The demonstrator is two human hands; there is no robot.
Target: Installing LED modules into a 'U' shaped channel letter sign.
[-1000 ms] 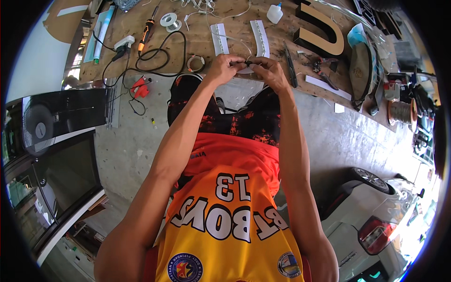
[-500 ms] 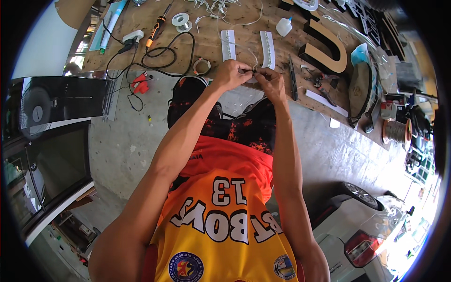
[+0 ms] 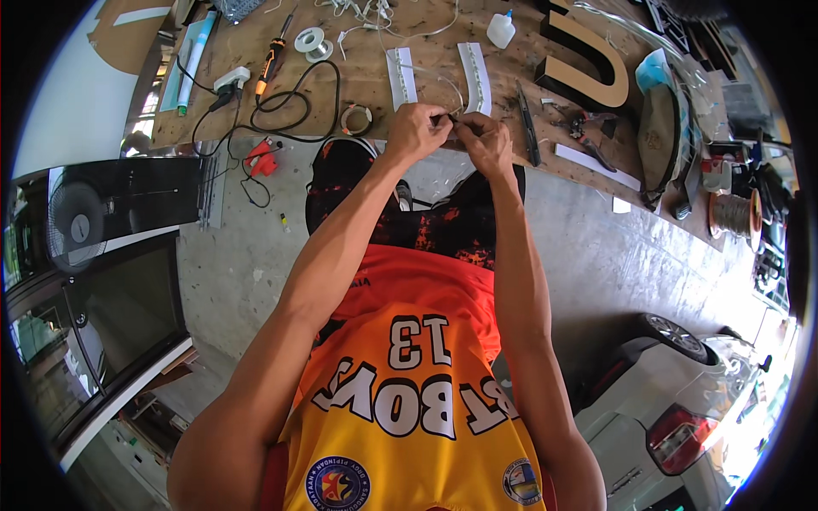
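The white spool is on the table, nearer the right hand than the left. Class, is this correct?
Not quite: the white spool is on the table, but nearer the left hand than the right hand. The head view shows it.

Brightly lit by daylight from the right of the frame, burnt out to white along that edge; mirrored as glare on the floor (image 3: 596, 234). Sharp at centre, bowed toward the rim, black in the corners.
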